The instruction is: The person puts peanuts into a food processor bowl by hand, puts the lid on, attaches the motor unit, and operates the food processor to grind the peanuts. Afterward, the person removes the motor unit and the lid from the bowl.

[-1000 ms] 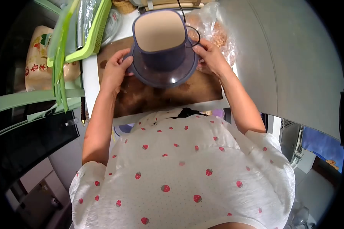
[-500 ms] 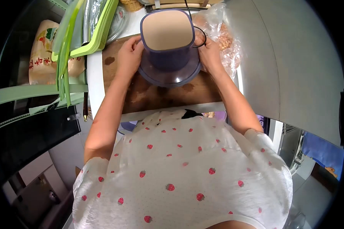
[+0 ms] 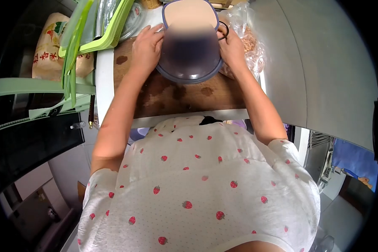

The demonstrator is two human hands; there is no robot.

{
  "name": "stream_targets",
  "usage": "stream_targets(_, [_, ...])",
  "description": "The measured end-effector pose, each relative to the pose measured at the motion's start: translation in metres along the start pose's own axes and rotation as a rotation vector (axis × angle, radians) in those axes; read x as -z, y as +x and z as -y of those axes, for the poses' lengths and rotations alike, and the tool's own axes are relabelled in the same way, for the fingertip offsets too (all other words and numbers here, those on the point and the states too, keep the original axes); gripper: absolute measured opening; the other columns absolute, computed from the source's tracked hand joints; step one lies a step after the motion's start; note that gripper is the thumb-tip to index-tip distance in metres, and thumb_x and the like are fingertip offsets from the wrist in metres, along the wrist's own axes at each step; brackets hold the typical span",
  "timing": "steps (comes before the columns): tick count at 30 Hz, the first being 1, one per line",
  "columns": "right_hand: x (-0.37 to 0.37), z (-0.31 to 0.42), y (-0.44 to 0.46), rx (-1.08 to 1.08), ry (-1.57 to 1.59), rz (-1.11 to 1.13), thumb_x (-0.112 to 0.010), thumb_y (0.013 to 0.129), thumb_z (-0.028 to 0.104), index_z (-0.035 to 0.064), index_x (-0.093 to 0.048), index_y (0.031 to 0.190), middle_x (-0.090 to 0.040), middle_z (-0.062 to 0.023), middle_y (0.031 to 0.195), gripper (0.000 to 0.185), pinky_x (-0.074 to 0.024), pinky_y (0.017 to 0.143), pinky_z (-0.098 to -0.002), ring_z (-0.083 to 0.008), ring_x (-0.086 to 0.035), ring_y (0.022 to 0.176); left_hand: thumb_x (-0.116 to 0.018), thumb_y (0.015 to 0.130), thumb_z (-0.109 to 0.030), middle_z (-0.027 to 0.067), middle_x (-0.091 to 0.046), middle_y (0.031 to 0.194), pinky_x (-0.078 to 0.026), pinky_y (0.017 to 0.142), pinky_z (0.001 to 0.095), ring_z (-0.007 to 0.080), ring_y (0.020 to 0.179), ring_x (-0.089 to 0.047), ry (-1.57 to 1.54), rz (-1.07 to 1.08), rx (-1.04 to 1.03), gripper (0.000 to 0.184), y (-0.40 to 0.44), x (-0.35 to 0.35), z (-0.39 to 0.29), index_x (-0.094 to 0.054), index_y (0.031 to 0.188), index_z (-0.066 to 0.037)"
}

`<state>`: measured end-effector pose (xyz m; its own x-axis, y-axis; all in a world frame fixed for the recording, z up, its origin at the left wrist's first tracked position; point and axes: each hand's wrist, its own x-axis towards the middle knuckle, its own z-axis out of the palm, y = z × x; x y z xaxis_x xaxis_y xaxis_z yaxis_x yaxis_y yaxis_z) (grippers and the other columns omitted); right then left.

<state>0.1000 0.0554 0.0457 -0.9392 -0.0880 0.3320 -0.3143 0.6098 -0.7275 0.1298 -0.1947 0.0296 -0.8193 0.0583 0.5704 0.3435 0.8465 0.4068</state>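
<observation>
A dark blue, square-topped appliance [image 3: 190, 54] with a beige top face and a wide round lower rim is over the brown board [image 3: 189, 101]. My left hand [image 3: 148, 48] is at its left side, fingers bent against the edge, the fingertips partly hidden. On the other side my right hand [image 3: 232, 48] is closed on its edge, beside a thin black loop [image 3: 227, 31]. Part of the appliance is blurred. Behind my right hand lies a clear plastic bag [image 3: 252, 50] with brownish pieces inside.
To the left, a green basket [image 3: 109, 40] holds plastic items, and long green leaves [image 3: 71, 63] hang over its edge. A printed sack [image 3: 48, 54] is at the far left. A grey panel [image 3: 290, 63] borders the right side.
The appliance and both hands have shifted up and to the right in view. More of the board's front part shows, and my left hand has moved up along the appliance's side.
</observation>
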Motion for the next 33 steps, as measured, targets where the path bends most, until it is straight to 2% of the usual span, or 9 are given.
stream_targets(5, [0.022, -0.009, -0.028, 0.146, 0.075, 0.193, -0.059, 0.085, 0.033, 0.0050, -0.050, 0.126, -0.048, -0.0200, 0.130, 0.050, -0.0348, 0.101, -0.0398, -0.0356, -0.044, 0.122, -0.070, 0.075, -0.024, 0.0108, -0.037, 0.143, -0.028, 0.108, 0.0383, 0.0333, 0.135, -0.027, -0.452, 0.491, -0.024, 0.064, -0.008, 0.039, -0.008, -0.045, 0.132, -0.012])
stream_targets(10, [0.022, -0.003, -0.039, 0.258, -0.143, 0.292, -0.067, 0.076, 0.048, -0.0008, -0.039, 0.133, -0.029, -0.0201, 0.144, 0.081, -0.0193, 0.111, -0.0415, -0.0376, -0.018, 0.137, -0.081, 0.060, -0.030, 0.0062, -0.030, 0.147, -0.022, 0.108, 0.0505, 0.0275, 0.136, -0.024, -0.245, 0.546, 0.083, 0.095, -0.002, 0.036, -0.036, -0.033, 0.140, -0.018])
stream_targets(14, [0.041, 0.008, -0.028, 0.406, -0.205, 0.245, -0.068, 0.075, 0.047, -0.0013, -0.048, 0.126, -0.043, -0.0221, 0.134, 0.073, -0.0302, 0.106, -0.0411, -0.0362, -0.036, 0.129, -0.085, 0.055, -0.028, 0.0007, -0.030, 0.146, -0.019, 0.102, 0.0649, 0.0223, 0.136, -0.025, -0.135, 0.578, 0.131, 0.102, 0.000, 0.047, -0.052, -0.030, 0.141, -0.021])
stream_targets(17, [0.090, 0.067, -0.003, -0.062, -0.460, 0.519, -0.069, 0.073, 0.046, -0.0009, -0.058, 0.115, -0.057, -0.0224, 0.117, 0.064, -0.0425, 0.094, -0.0412, -0.0339, -0.055, 0.110, -0.085, 0.054, -0.027, -0.0018, -0.033, 0.143, -0.020, 0.101, 0.0653, 0.0214, 0.135, -0.027, -0.129, 0.562, 0.147, 0.103, 0.000, 0.049, -0.055, -0.029, 0.141, -0.023])
stream_targets(19, [0.103, 0.104, 0.012, 0.471, -0.254, -0.006, -0.070, 0.072, 0.044, 0.0003, -0.064, 0.104, -0.064, -0.0225, 0.101, 0.055, -0.0484, 0.082, -0.0416, -0.0327, -0.063, 0.092, -0.085, 0.054, -0.026, -0.0017, -0.033, 0.143, -0.021, 0.100, 0.0652, 0.0214, 0.134, -0.027, -0.136, 0.561, 0.163, 0.103, -0.001, 0.049, -0.054, -0.029, 0.141, -0.023])
stream_targets(24, [0.055, 0.158, 0.031, 0.576, -0.444, 0.451, -0.074, 0.069, 0.042, -0.0026, -0.045, 0.126, -0.051, -0.0215, 0.115, 0.078, -0.0402, 0.095, -0.0401, -0.0353, -0.048, 0.111, -0.085, 0.055, -0.026, -0.0016, -0.031, 0.144, -0.020, 0.100, 0.0658, 0.0255, 0.135, -0.025, -0.145, 0.572, 0.176, 0.103, -0.002, 0.044, -0.050, -0.028, 0.141, -0.023])
stream_targets(26, [0.048, 0.155, 0.031, 0.618, -0.441, 0.430, -0.070, 0.071, 0.044, -0.0026, -0.045, 0.126, -0.049, -0.0230, 0.118, 0.076, -0.0392, 0.096, -0.0420, -0.0371, -0.046, 0.114, -0.082, 0.060, -0.036, 0.0038, -0.039, 0.136, -0.021, 0.104, 0.0560, 0.0263, 0.131, -0.031, -0.113, 0.565, 0.148, 0.092, -0.005, 0.044, -0.047, -0.034, 0.136, -0.017])
stream_targets(31, [0.054, 0.154, 0.041, 0.786, -0.426, 0.482, -0.066, 0.075, 0.044, -0.0034, -0.046, 0.123, -0.046, -0.0259, 0.124, 0.071, -0.0394, 0.095, -0.0426, -0.0389, -0.044, 0.117, -0.081, 0.057, -0.044, 0.0065, -0.038, 0.137, -0.022, 0.102, 0.0582, 0.0287, 0.131, -0.030, -0.119, 0.494, 0.088, 0.103, -0.010, 0.036, -0.037, -0.029, 0.140, -0.016])
stream_targets(33, [0.054, 0.146, 0.041, 0.833, -0.408, 0.493, -0.068, 0.074, 0.031, 0.0107, -0.049, 0.128, -0.052, -0.0145, 0.124, 0.061, -0.0401, 0.095, -0.0406, -0.0319, -0.049, 0.113, -0.081, 0.055, -0.047, 0.0076, -0.037, 0.139, -0.022, 0.102, 0.0591, 0.0297, 0.132, -0.029, -0.112, 0.487, 0.068, 0.107, -0.010, 0.034, -0.035, -0.026, 0.142, -0.015])
